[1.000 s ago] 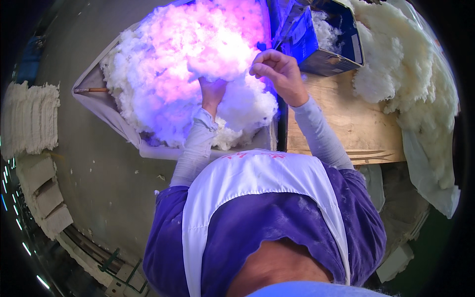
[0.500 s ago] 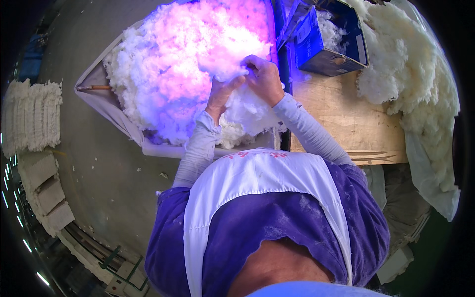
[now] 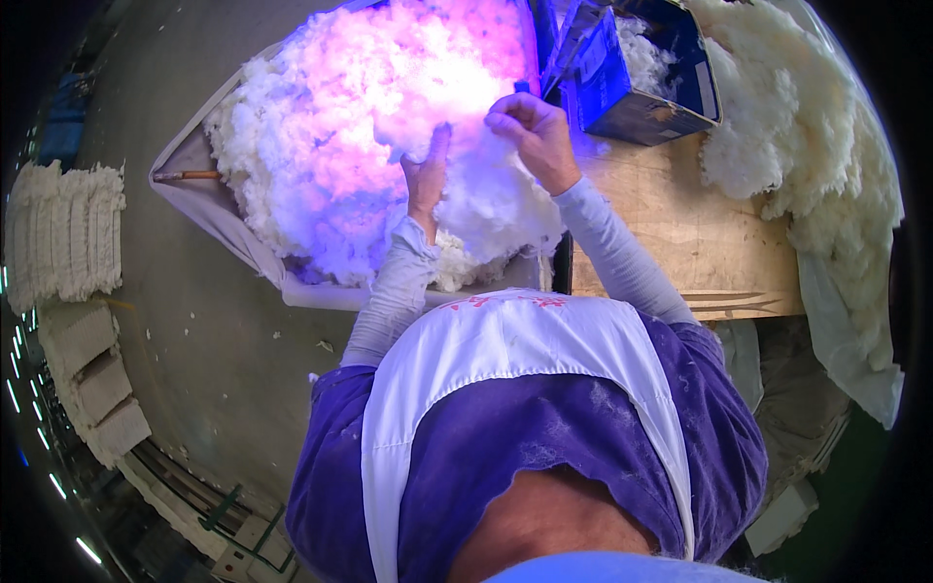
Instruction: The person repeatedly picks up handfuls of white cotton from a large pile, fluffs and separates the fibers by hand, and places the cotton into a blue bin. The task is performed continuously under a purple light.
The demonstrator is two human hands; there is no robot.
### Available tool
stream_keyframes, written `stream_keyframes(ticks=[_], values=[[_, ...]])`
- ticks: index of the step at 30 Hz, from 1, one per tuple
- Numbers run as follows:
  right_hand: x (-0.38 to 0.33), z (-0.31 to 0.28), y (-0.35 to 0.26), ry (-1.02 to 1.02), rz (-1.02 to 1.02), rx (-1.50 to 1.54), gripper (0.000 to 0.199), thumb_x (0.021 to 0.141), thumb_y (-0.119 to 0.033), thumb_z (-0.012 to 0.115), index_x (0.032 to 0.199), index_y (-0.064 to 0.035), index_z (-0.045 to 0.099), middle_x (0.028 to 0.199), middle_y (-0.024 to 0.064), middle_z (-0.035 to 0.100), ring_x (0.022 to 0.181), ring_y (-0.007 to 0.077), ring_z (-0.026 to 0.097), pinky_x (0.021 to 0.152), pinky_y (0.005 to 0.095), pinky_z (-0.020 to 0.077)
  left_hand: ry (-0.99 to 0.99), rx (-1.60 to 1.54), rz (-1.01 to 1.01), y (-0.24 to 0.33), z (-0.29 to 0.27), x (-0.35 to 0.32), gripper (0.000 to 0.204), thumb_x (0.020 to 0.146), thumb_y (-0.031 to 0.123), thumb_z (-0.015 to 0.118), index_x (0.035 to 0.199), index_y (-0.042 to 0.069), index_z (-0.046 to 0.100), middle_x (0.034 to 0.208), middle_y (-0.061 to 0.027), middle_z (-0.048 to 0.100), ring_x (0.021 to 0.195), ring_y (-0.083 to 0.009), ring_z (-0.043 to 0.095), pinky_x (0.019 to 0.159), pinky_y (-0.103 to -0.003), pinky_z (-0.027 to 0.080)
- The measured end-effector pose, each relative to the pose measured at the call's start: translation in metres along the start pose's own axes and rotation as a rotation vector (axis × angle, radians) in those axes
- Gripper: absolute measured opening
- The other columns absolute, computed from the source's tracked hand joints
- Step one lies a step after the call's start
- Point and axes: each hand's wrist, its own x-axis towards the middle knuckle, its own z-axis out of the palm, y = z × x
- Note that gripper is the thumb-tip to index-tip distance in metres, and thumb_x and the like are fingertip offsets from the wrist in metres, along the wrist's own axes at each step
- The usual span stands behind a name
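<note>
A large heap of fluffy white cotton-like fibre [image 3: 321, 146], lit pink and violet, fills a cloth-sided bin [image 3: 233, 233] in front of me. My left hand [image 3: 426, 185] is at the heap's near part, thumb raised along a loose wad of fibre [image 3: 491, 209]; its other fingers are mostly hidden in the fluff. Higher and to the right, my right hand [image 3: 539, 136] is closed in a pinch above the wad. What lies between its fingertips is too small to make out. A small dark blue patch shows just beyond its knuckles.
On the wooden table [image 3: 680, 233] to the right stands an open blue box [image 3: 632, 97] with white tufts inside. More cream fibre [image 3: 787, 126] lies over plastic sheeting at far right. Stacked fibre slabs [image 3: 68, 228] stand across the floor on the left.
My hands have drawn apart. The right hand has moved up and to the right, away from the left thumb, which now points upward. The left hand has barely shifted.
</note>
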Motion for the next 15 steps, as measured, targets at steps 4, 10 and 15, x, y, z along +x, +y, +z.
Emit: stream_keyframes(ticks=[4,10,15], values=[[0.009,-0.038,-0.01,0.134,-0.126,-0.023,0.008,0.079,-0.002,0.063,0.087,0.0001,0.062,0.078,0.0018,0.063,0.073,0.0074,0.057,0.067,0.0207,0.0467,0.029,-0.105,0.175,-0.048,-0.015,0.022,0.034,0.088,0.029,0.057,0.104,-0.001,0.063,0.085,-0.0047,0.065,0.07,-0.0079,0.058,0.061,-0.023,0.044],[0.045,-0.161,-0.033,0.482,-0.327,-0.532,0.012,0.081,-0.003,0.062,0.092,0.0004,0.064,0.083,0.0029,0.064,0.075,0.0068,0.059,0.07,0.0188,0.0468,0.096,-0.175,0.046,-0.049,-0.05,0.045,0.043,0.084,0.029,0.063,0.114,-0.001,0.058,0.101,-0.003,0.062,0.084,-0.0102,0.057,0.073,-0.024,0.045],[0.072,-0.233,-0.031,0.29,-0.063,-1.483,0.017,0.08,-0.016,0.057,0.092,-0.0087,0.066,0.087,0.011,0.066,0.081,0.0251,0.064,0.075,0.032,0.0491,0.167,0.025,-0.208,-0.001,-0.045,0.016,0.05,0.087,0.031,0.057,0.121,-0.004,0.049,0.116,-0.0091,0.056,0.101,-0.0154,0.055,0.085,-0.025,0.041]])
